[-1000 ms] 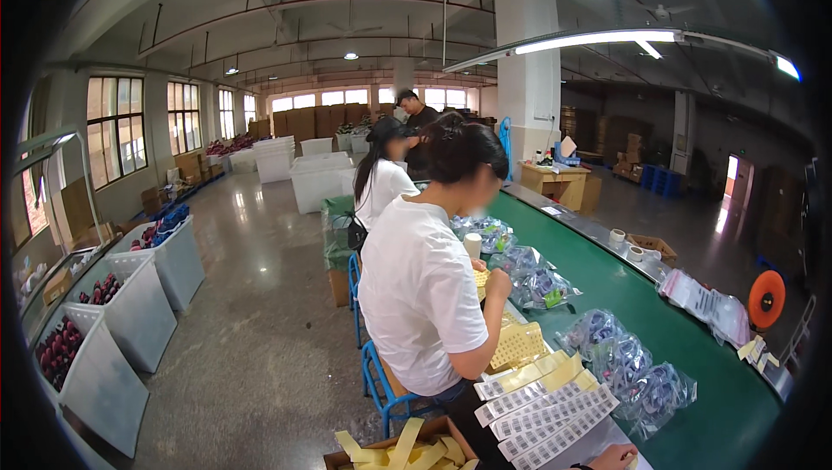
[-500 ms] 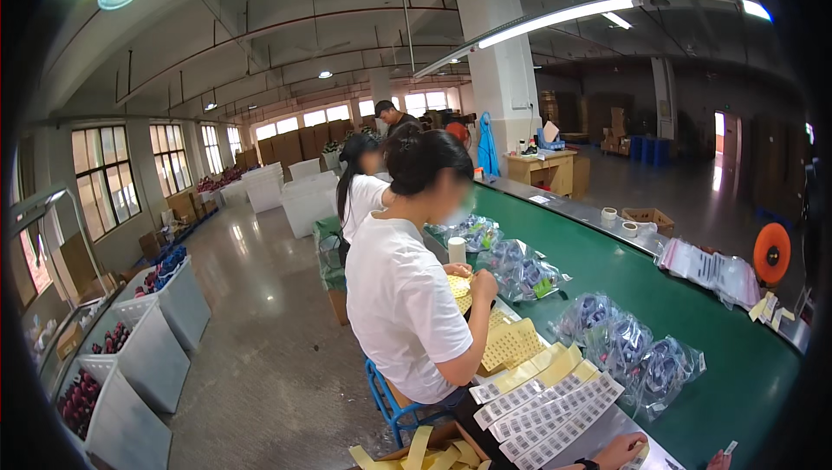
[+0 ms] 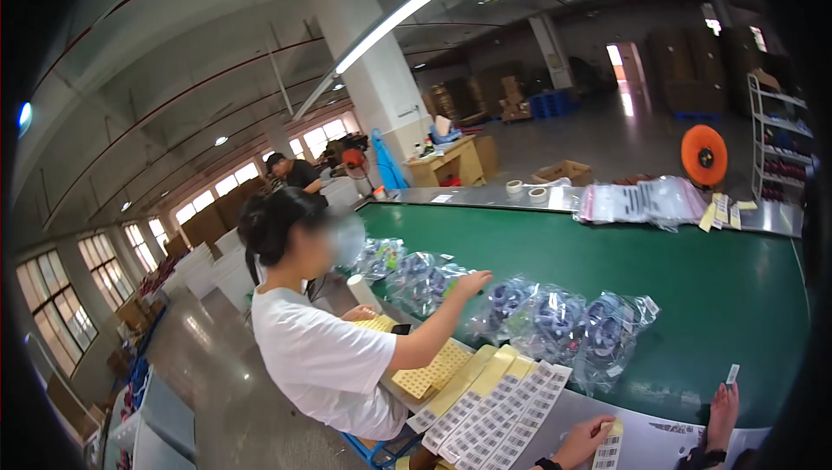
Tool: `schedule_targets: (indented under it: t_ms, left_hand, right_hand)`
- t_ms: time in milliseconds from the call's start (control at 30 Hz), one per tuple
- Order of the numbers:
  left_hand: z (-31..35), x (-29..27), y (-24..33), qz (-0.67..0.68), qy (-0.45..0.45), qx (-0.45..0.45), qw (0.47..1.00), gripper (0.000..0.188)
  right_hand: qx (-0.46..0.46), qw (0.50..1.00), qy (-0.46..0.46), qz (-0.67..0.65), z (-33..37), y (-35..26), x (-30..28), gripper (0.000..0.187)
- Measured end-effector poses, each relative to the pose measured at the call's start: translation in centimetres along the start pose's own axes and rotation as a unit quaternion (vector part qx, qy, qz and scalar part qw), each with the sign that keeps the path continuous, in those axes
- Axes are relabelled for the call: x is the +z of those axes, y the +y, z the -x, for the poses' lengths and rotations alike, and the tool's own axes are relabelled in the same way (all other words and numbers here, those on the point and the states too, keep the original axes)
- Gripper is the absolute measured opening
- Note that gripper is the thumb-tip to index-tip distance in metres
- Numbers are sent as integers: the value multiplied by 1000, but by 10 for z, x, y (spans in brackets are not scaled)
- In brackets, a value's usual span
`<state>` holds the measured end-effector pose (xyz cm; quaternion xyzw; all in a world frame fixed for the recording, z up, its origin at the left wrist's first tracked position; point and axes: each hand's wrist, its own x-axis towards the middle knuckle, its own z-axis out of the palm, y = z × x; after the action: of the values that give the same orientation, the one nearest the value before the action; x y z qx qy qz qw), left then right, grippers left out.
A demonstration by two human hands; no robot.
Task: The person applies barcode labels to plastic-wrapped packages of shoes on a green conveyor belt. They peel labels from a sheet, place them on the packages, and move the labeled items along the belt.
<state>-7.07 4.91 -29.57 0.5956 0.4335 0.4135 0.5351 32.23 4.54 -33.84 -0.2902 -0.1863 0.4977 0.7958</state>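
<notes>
Co-worker (image 3: 321,357): one arm stretched toward the clear bags (image 3: 555,321).
Label sheets (image 3: 496,409): fanned on the table (image 3: 565,404).
Left hand (image 3: 582,442): fingers pinching a label strip (image 3: 608,451) by its top end.
Right hand (image 3: 721,416): fingertips almost together, holding a small label (image 3: 732,374).

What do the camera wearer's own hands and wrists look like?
The left hand is gloveless, with a dark band at the wrist. The right hand is gloveless too, with something dark at its wrist, band or cuff, I can't tell which.
</notes>
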Motion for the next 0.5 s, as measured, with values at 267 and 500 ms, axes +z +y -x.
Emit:
schedule_targets:
  t_ms: [267,500]
  left_hand:
    - [-11,5,6,-64,-14,1,998,29]
    - [-11,-3,43,47,27,-89,995,24]
  right_hand:
    - [-24,993,65,-98,20,-20,66,38]
    - [33,995,86,-47,10,-16,81,43]
